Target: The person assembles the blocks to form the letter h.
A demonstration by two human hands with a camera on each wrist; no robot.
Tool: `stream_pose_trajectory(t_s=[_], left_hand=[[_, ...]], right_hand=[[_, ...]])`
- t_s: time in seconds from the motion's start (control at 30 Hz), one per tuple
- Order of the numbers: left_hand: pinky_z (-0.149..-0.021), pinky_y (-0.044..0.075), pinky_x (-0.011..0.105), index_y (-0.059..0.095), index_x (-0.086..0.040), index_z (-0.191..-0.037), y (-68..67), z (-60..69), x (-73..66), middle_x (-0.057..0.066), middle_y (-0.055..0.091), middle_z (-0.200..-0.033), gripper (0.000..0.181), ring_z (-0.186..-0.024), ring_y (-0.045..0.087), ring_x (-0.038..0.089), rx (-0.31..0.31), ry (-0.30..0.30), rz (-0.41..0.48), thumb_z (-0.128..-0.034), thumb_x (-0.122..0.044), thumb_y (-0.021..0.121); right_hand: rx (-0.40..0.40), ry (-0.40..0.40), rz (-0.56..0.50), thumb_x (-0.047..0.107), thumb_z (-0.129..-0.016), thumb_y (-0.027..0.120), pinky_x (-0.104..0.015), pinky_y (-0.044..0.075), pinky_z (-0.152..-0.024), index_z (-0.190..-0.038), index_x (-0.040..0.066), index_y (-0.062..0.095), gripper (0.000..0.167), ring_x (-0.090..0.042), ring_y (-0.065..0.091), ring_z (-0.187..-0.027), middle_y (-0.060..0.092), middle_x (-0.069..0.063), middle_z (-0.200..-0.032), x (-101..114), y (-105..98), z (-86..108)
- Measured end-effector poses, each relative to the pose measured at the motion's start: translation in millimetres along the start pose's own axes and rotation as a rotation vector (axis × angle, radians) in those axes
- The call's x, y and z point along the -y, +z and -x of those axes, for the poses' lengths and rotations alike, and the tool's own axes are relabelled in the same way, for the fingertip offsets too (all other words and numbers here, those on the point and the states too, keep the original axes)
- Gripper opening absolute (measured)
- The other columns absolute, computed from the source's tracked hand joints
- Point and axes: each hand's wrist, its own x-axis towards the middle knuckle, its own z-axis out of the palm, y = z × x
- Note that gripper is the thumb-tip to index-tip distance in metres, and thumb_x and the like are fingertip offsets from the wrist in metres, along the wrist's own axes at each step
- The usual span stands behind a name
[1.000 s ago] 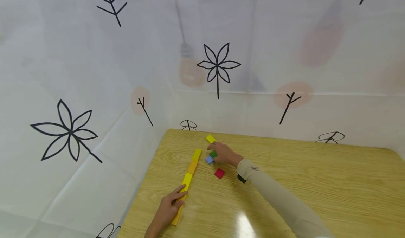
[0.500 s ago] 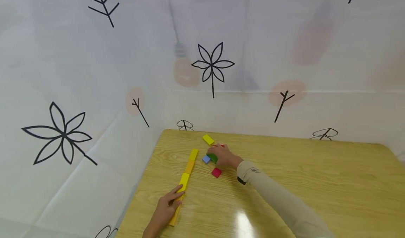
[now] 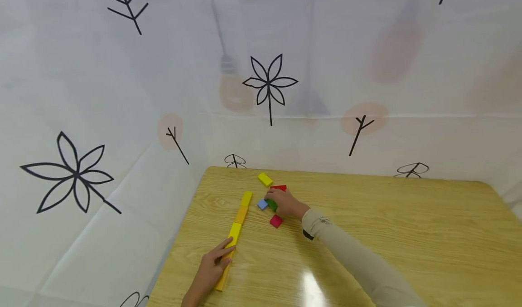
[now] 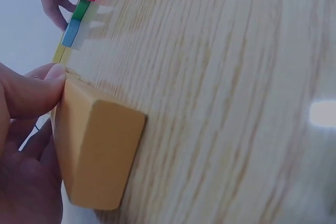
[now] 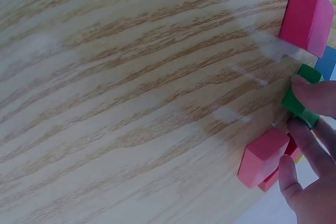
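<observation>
In the head view my left hand (image 3: 209,270) lies over the near part of a straight row of blocks. Its thumb and fingers hold the sides of the nearest orange block (image 4: 102,150), which fills the middle of the left wrist view. Ahead of it the row continues with a yellow block (image 3: 234,231), an orange block (image 3: 241,214) and another yellow block (image 3: 246,198). My right hand (image 3: 287,204) pinches a green block (image 5: 302,95) between thumb and fingers, low over the table. Close beside that lie a light blue block (image 3: 263,204) and a crimson block (image 3: 276,221).
Behind the right hand is a red block (image 3: 279,187), and farther back a loose yellow block (image 3: 265,179). A pink block (image 5: 262,157) sits by the right fingers. White printed sheets (image 3: 326,153) border the wooden table (image 3: 387,234) at the back and left.
The right hand has shifted slightly, uncovering the yellow and red blocks behind it, and its fingers have closed around the green block. The left hand stays on the row. The head view has drifted slightly.
</observation>
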Motion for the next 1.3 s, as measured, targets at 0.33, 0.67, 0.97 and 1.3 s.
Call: stream_pose_trajectory(t_s=[0.33,0.67,0.97,1.3], left_hand=[[-0.1,0.04,0.027,0.066,-0.009,-0.121,1.5,0.6,1.7,0.005,0.05,-0.139,0.035,-0.128,0.044,0.03,-0.002,0.002,-0.017,-0.0865,-0.006,0.066],[-0.102,0.038,0.039,0.067,-0.012,-0.12,0.3,2.3,1.1,0.002,0.051,-0.138,0.034,-0.129,0.044,0.027,-0.024,-0.04,-0.014,-0.0869,-0.007,0.066],[-0.102,0.037,0.044,0.068,-0.012,-0.118,-1.4,1.9,-1.8,0.003,0.051,-0.138,0.034,-0.129,0.044,0.026,-0.039,-0.04,0.004,-0.0854,-0.002,0.066],[-0.103,0.035,0.045,0.068,-0.012,-0.118,2.8,1.5,-1.6,0.002,0.051,-0.138,0.035,-0.129,0.044,0.026,-0.037,-0.042,0.006,-0.0854,0.0,0.066]], right_hand=[[-0.055,-0.05,-0.055,-0.009,-0.075,0.066,-0.042,0.045,-0.09,-0.12,0.001,0.061,0.046,-0.025,0.053,-0.103,0.054,-0.014,-0.126,-8.9,2.3,8.5],[-0.177,-0.081,-0.084,-0.003,-0.078,0.067,-0.03,0.051,-0.076,-0.119,-0.004,0.06,0.042,-0.02,0.054,-0.093,0.053,-0.016,-0.12,-12.9,-2.8,15.7],[-0.212,-0.045,-0.205,0.008,-0.077,0.076,-0.028,0.048,-0.07,-0.119,-0.007,0.06,0.048,-0.017,0.05,-0.085,0.054,-0.013,-0.108,-6.2,-1.1,32.9],[-0.199,-0.025,-0.269,0.011,-0.077,0.079,-0.024,0.048,-0.068,-0.114,-0.003,0.061,0.043,-0.015,0.051,-0.082,0.051,-0.011,-0.11,0.1,12.1,54.3]])
